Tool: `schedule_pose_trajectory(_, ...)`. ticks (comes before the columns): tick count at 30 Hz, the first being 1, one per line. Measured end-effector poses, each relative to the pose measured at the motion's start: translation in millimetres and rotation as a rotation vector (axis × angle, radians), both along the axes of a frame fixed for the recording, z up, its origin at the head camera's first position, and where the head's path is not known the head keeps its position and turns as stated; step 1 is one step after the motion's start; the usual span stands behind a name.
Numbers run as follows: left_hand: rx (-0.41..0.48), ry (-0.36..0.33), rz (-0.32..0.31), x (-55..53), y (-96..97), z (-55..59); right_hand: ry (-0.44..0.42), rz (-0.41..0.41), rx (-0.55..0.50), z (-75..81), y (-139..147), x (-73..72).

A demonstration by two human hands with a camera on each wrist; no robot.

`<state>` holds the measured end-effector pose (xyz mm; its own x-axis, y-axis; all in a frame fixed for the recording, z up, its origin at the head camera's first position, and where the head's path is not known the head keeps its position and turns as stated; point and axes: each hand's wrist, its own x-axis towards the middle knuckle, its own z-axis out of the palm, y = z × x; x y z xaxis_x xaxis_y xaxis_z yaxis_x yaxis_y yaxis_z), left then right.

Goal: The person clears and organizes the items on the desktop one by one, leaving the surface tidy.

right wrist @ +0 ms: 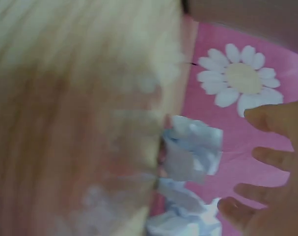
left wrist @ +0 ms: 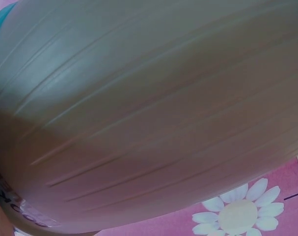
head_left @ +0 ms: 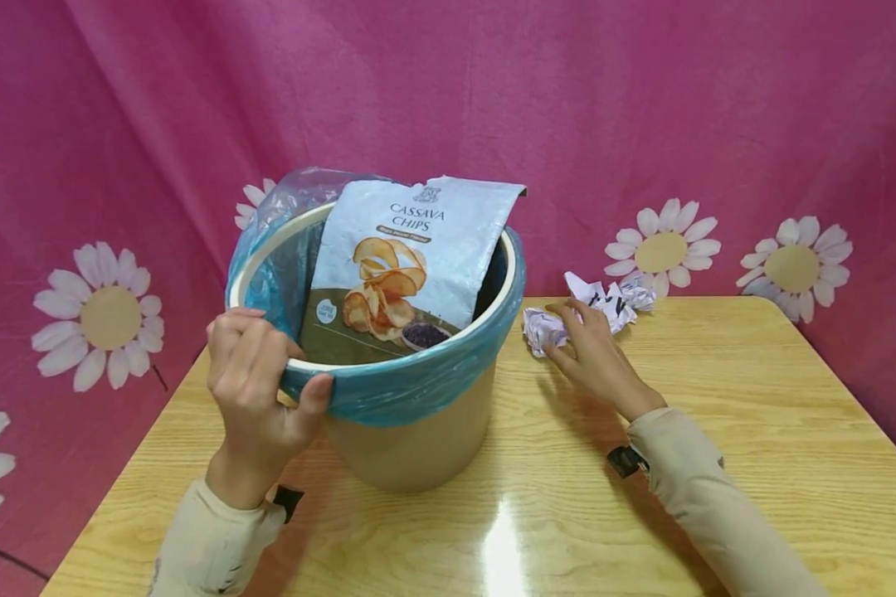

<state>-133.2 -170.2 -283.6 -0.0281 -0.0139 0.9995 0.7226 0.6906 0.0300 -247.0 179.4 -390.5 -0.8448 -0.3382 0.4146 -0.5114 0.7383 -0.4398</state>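
My left hand (head_left: 257, 398) grips the near left rim of a beige trash bin (head_left: 426, 431), thumb on the outside. A blue bin liner (head_left: 403, 390) is folded over that rim. Inside the bin, a cassava chips bag (head_left: 411, 249) stands up with its top above the rim. The bin's ribbed wall (left wrist: 149, 108) fills most of the left wrist view. Over at the right, my right hand (head_left: 593, 356) reaches to a crumpled paper ball (head_left: 543, 330), fingertips right at it. The right wrist view shows the fingers spread beside crumpled paper (right wrist: 193, 150).
More crumpled paper (head_left: 612, 303) lies behind the right hand, near the table's back edge. The wooden table (head_left: 717, 398) meets a pink curtain (head_left: 567, 99) with daisy prints at the back and sides.
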Motion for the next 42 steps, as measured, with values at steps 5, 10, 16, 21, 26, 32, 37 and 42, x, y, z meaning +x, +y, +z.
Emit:
schedule_pose_trajectory(5,-0.003,-0.010,0.007,1.3,-1.0,-0.5,-0.095,0.025,0.060,-14.3,3,-2.8)
schedule_pose_trajectory(10,-0.001,-0.005,0.004,0.6,-0.2,1.4,-0.142,0.021,0.125,-18.0,4,-1.6)
schedule_pose_trajectory(16,0.001,0.003,0.002,-0.3,0.8,3.9,-0.068,-0.033,0.201,-12.1,5,-0.8)
schedule_pose_trajectory(21,0.003,0.000,0.001,0.3,1.0,3.7,0.000,-0.010,0.158,-12.2,5,-2.3)
schedule_pose_trajectory(26,0.005,0.009,-0.002,0.0,1.9,4.5,0.004,0.003,0.118,-15.3,7,-3.4)
schedule_pose_trajectory(32,-0.001,0.004,-0.003,-0.1,2.2,5.1,-0.069,-0.029,0.126,-15.1,13,-4.1)
schedule_pose_trajectory(37,0.003,0.005,-0.002,0.2,1.9,4.4,-0.104,-0.018,0.115,-11.5,18,-5.2)
schedule_pose_trajectory(42,0.007,0.004,0.002,0.9,1.4,2.5,-0.102,-0.008,0.090,-10.4,19,-5.7)
